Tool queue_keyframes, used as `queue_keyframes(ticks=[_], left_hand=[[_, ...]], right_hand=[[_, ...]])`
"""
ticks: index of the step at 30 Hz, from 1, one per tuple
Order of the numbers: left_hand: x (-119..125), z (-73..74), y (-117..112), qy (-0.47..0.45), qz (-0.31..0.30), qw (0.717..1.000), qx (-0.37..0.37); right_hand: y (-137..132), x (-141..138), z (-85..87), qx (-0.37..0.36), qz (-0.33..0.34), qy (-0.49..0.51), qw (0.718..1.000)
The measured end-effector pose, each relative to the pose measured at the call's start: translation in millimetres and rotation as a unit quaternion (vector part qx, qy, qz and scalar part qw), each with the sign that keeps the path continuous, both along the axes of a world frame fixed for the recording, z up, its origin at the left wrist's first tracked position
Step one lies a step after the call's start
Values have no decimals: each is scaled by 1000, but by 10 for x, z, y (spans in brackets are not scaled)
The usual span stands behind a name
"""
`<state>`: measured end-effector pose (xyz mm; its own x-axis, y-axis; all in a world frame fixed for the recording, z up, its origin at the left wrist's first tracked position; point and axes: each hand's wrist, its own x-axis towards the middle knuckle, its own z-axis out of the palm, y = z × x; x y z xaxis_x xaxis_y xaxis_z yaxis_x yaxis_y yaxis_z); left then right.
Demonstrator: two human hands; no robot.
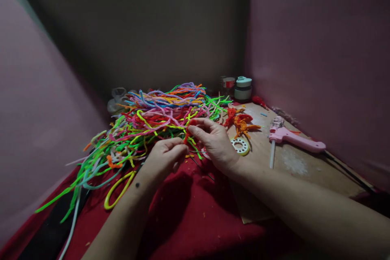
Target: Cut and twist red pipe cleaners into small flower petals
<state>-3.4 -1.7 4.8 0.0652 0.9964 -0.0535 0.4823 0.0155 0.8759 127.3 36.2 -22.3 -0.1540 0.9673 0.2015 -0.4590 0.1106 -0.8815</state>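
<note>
Between my two hands is a short red pipe cleaner [186, 136], mostly covered by the fingers. My left hand [166, 155] pinches its lower end. My right hand [215, 142] grips the upper part between thumb and fingertips. Both hands are over the red cloth [195, 219], in front of a big tangled heap of multicoloured pipe cleaners [152, 118]. Right of my right hand lie twisted red and orange pipe cleaner pieces [242, 124] and a yellow-and-white tape roll [240, 146].
A pink glue gun [295, 140] rests on a brown board [292, 183] at the right, its cord trailing away. Behind stand a mint-lidded jar [243, 89] and a clear red-labelled bottle [228, 83]. Yellow-handled scissors [114, 195] lie beside my left forearm. Walls rise close behind and to the right.
</note>
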Motion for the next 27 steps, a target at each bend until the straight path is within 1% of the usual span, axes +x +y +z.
queue_keyframes(ticks=[2, 4, 6, 7, 8, 9, 11, 12, 13, 14, 15, 16, 18, 21, 24, 27], left_hand=[[-38, 11, 21, -26, 52, 998, 39], [-82, -4, 50, -53, 97, 990, 84], [-130, -20, 87, -69, 116, 984, 117], [-149, -17, 109, -69, 111, 983, 125], [-160, -2, 135, -65, 109, 983, 130], [-158, 27, 164, -58, 104, 984, 131], [-105, 117, 235, -42, 80, 989, 121], [-52, 170, 279, -21, 54, 992, 109], [16, 221, 330, 11, 19, 996, 91], [98, 265, 389, 45, -24, 996, 75], [190, 296, 456, 69, -54, 994, 68], [291, 313, 529, 83, -72, 992, 63], [504, 305, 688, 113, -111, 986, 49], [817, 222, 933, 157, -136, 978, 36], [1059, 112, 1153, 169, -143, 974, 39], [1181, 36, 1287, 191, -137, 971, 44]], right_hand=[[-3, -6, 5, 6, 9, -30, 999], [-15, -12, -11, 27, 26, -89, 995], [-46, -19, -42, 79, 61, -163, 982], [-71, -22, -59, 125, 92, -204, 967], [-101, -25, -76, 179, 121, -245, 945], [-135, -27, -89, 234, 139, -292, 917], [-205, -30, -102, 356, 189, -372, 836], [-237, -31, -99, 395, 209, -407, 797], [-263, -32, -90, 417, 230, -439, 762], [-283, -31, -76, 426, 248, -465, 735], [-297, -30, -58, 428, 268, -482, 716], [-304, -27, -38, 424, 284, -493, 704], [-304, -20, 1, 411, 303, -506, 695], [-288, -8, 32, 396, 304, -519, 694], [-269, 1, 24, 394, 314, -514, 694], [-247, 11, 8, 403, 316, -493, 703]])
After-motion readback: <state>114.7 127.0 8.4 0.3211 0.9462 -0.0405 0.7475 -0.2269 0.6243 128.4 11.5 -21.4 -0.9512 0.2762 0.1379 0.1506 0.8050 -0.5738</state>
